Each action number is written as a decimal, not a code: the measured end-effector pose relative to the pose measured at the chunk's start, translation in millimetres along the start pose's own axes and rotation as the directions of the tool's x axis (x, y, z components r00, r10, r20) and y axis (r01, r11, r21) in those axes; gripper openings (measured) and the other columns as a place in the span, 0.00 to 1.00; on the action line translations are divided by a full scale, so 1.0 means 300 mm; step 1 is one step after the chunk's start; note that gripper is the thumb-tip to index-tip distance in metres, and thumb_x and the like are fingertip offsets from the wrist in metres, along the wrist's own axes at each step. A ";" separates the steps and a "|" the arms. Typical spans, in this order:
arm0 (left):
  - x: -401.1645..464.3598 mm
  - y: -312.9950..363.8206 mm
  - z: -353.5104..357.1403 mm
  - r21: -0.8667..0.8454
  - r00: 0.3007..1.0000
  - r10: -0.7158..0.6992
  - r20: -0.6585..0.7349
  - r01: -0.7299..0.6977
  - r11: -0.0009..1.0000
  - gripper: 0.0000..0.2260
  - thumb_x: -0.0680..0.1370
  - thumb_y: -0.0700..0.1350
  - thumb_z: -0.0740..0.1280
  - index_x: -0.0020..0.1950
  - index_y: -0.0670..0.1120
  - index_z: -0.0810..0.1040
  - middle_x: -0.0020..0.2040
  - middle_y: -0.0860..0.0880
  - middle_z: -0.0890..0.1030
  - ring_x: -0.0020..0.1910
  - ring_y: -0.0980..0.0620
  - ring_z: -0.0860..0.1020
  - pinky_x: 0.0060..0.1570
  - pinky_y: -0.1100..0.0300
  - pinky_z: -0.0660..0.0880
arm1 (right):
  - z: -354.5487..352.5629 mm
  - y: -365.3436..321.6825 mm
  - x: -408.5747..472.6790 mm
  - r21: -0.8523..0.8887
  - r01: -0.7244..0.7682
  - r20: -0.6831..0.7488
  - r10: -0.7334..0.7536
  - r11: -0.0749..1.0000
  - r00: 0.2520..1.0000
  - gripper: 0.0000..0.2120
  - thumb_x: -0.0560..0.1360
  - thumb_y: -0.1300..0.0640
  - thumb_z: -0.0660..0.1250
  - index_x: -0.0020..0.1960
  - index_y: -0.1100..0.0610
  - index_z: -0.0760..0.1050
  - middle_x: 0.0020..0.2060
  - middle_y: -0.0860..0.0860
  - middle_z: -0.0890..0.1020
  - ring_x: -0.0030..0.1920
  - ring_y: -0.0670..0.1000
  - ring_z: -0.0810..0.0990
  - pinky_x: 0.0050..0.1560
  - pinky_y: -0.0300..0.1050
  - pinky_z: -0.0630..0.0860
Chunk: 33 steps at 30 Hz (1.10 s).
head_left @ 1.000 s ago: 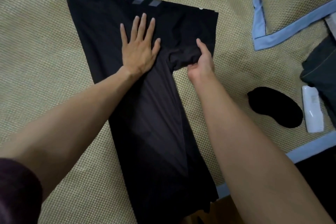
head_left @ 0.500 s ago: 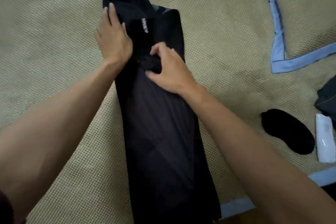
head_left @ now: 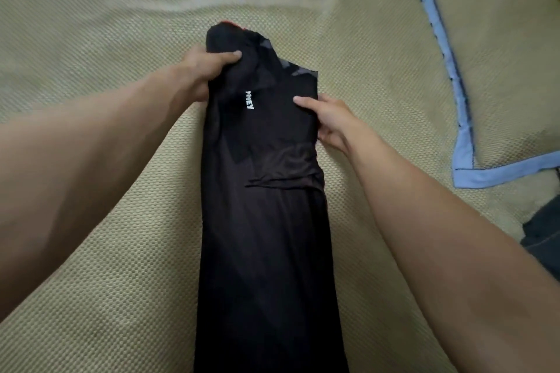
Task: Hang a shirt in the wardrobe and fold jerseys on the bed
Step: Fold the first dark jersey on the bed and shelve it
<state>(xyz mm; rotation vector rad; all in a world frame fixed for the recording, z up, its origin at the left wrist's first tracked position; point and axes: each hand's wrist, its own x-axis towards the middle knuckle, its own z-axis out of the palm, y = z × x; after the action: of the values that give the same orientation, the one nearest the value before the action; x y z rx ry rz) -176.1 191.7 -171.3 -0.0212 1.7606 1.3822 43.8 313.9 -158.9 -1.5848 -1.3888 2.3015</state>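
While both hands hold its far end, the jersey [head_left: 266, 221] lies on the mat [head_left: 106, 251] as one long narrow black strip, sides already turned in, running from the grips toward the wearer.

Left hand [head_left: 203, 70]: clamped on the collar-end corner, thumb on top, fingers hidden beneath the cloth. Right hand [head_left: 330, 121]: pinching the opposite edge, just below the shoulder, thumb on top, fingers tucked under. Between the two grips: white lettering [head_left: 249, 99] and a slack bunch of fabric; a crease crosses the strip just nearer than the right grip.

Step judged in hand: the lengthwise fold, far end brought toward the hem. Recommended handling: raise both grips evenly, keep the span between them taut so the tucked sleeve does not slip out, lay the held end square on the near half, edges matched. Risk: the thin fabric looks slippery, and an uneven pull would skew the strip.

Beyond the right grip: blue-trimmed mat edge [head_left: 460, 130]; dark cloth [head_left: 542, 236], unidentified.
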 end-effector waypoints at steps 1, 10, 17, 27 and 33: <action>0.000 0.025 0.004 0.028 0.999 0.014 0.034 -0.015 1.000 0.10 0.75 0.41 0.75 0.55 0.43 0.81 0.50 0.45 0.86 0.43 0.51 0.86 0.40 0.55 0.83 | 0.016 -0.011 0.022 -0.002 0.015 -0.008 -0.015 1.000 1.000 0.14 0.75 0.64 0.74 0.60 0.62 0.81 0.50 0.59 0.87 0.48 0.56 0.87 0.46 0.49 0.85; -0.107 0.296 -0.050 -0.208 0.960 0.251 0.121 -0.222 0.952 0.11 0.76 0.31 0.68 0.57 0.39 0.83 0.55 0.40 0.85 0.56 0.43 0.84 0.60 0.48 0.79 | 0.011 -0.279 0.002 -0.204 0.330 -0.053 -0.347 0.922 0.936 0.17 0.69 0.71 0.75 0.55 0.59 0.81 0.48 0.54 0.87 0.50 0.54 0.87 0.52 0.48 0.83; -0.495 0.230 -0.091 -0.017 0.862 0.433 0.264 -0.444 0.896 0.16 0.75 0.33 0.70 0.63 0.37 0.80 0.60 0.40 0.83 0.61 0.45 0.82 0.66 0.48 0.75 | -0.030 -0.219 -0.286 -0.352 0.563 0.075 -0.578 0.747 0.813 0.22 0.66 0.71 0.78 0.58 0.60 0.81 0.53 0.53 0.87 0.54 0.47 0.86 0.55 0.42 0.82; -1.168 -0.596 -0.333 0.393 0.368 0.205 0.907 -0.914 -0.099 0.13 0.82 0.46 0.61 0.61 0.54 0.83 0.59 0.53 0.82 0.54 0.52 0.81 0.57 0.57 0.71 | -0.270 0.560 -0.832 -0.700 0.714 0.607 -0.503 0.027 0.615 0.13 0.66 0.63 0.81 0.47 0.54 0.81 0.52 0.49 0.84 0.56 0.50 0.81 0.57 0.45 0.78; -1.328 -0.950 -0.371 0.462 0.494 -0.125 0.860 -0.859 -0.220 0.17 0.73 0.47 0.63 0.60 0.54 0.82 0.60 0.49 0.82 0.48 0.50 0.82 0.53 0.54 0.75 | -0.362 0.842 -0.952 -0.734 0.674 0.677 -0.024 -0.080 0.735 0.16 0.68 0.56 0.74 0.55 0.49 0.80 0.66 0.48 0.79 0.67 0.49 0.75 0.64 0.44 0.77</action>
<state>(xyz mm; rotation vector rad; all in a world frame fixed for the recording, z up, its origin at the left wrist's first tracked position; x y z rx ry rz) 144.4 -194.1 -143.4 2.0032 1.6025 -0.1255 374.6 97.9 -125.7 -0.1181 -3.4721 1.0607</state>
